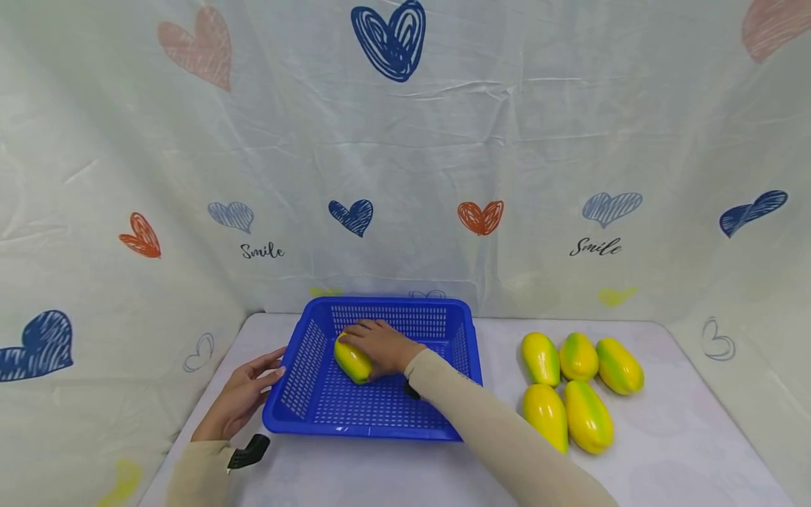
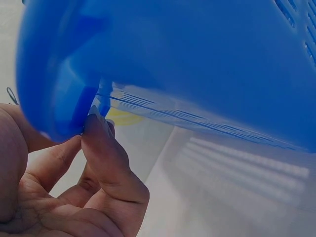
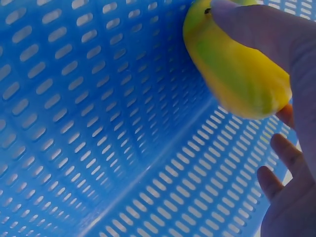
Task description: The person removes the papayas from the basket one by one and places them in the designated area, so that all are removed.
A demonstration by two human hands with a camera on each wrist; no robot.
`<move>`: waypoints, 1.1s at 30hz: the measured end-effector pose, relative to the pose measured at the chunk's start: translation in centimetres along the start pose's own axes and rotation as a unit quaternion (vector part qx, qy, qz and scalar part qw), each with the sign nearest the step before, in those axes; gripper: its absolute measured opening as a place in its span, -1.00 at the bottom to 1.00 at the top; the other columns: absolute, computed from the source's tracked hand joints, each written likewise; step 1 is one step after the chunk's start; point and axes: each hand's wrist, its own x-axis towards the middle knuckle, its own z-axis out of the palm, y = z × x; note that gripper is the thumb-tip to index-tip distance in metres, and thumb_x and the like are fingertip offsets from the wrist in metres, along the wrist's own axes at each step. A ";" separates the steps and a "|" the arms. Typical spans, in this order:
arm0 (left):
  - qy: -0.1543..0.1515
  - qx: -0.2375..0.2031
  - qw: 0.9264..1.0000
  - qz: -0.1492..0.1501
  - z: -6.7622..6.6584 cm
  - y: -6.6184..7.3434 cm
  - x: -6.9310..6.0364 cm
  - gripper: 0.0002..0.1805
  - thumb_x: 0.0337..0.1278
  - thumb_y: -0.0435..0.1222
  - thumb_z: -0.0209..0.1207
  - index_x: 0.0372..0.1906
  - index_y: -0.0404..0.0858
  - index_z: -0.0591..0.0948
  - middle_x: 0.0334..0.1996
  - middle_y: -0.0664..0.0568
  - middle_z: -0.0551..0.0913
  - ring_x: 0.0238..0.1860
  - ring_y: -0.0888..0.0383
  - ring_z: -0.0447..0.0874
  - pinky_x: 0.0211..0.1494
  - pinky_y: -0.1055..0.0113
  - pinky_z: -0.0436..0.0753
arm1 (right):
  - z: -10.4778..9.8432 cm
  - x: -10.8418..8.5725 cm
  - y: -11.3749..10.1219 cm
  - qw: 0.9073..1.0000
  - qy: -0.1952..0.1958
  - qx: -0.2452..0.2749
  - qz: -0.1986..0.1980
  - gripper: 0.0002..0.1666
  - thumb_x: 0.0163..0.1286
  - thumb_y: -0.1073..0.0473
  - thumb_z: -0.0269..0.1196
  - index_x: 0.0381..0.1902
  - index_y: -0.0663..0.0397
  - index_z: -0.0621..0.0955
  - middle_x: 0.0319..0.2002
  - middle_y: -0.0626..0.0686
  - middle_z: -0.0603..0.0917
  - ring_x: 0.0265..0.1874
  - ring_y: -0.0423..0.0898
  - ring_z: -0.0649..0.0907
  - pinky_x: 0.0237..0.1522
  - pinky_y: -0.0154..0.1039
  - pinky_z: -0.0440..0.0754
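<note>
A blue plastic basket with slotted walls stands on the table. My left hand is at its left side, and in the left wrist view the fingers pinch the basket's rim. Inside the basket, my right hand holds a yellow papaya with green streaks near the left wall. The right wrist view shows the thumb lying across the papaya, just above the slotted floor. Part of the fruit is hidden behind the hand.
To the right of the basket lie several more papayas in a loose group, with my right forearm passing close by. A white curtain printed with hearts hangs behind the white table.
</note>
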 end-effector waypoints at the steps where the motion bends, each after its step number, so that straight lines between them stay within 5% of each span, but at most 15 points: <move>1: -0.001 -0.002 1.000 -0.001 0.0 0.0 0.0 -0.35 0.64 -0.29 0.08 0.65 -0.34 0.21 0.39 -0.28 0.31 -0.02 0.18 0.63 0.00 0.40 0.68 | -0.1 -0.1 0.0 1.000 -0.001 -0.003 -0.003 0.05 0.27 -0.19 0.55 0.61 -0.20 0.33 0.56 -0.07 0.36 0.56 0.00 0.33 0.57 -0.06 0.28; 12: -0.008 -0.004 1.000 -0.002 -0.2 0.2 0.0 -0.34 0.65 -0.29 0.07 0.66 -0.34 0.19 0.40 -0.29 0.32 -0.03 0.18 0.65 0.00 0.40 0.69 | -0.6 -0.6 -0.9 0.999 -0.040 0.011 0.012 0.03 0.24 -0.15 0.58 0.58 -0.27 0.35 0.55 -0.05 0.35 0.60 0.08 0.26 0.61 -0.01 0.23; 25: -0.007 -0.004 1.000 -0.004 -0.1 0.2 0.1 -0.34 0.66 -0.29 0.06 0.67 -0.34 0.18 0.42 -0.31 0.31 -0.02 0.20 0.65 0.00 0.42 0.69 | -0.4 -1.6 -0.4 0.997 -0.038 0.070 0.022 0.03 0.18 -0.08 0.63 0.53 -0.19 0.38 0.53 0.01 0.38 0.64 0.17 0.20 0.61 0.07 0.20; 33: -0.005 0.003 1.000 -0.004 -0.1 0.2 0.2 -0.33 0.65 -0.29 0.07 0.66 -0.35 0.18 0.39 -0.29 0.32 -0.03 0.21 0.63 -0.01 0.42 0.68 | -0.4 -2.3 0.1 0.997 -0.036 0.064 0.016 0.02 0.16 -0.12 0.63 0.49 -0.18 0.38 0.51 0.02 0.40 0.62 0.19 0.23 0.62 0.05 0.19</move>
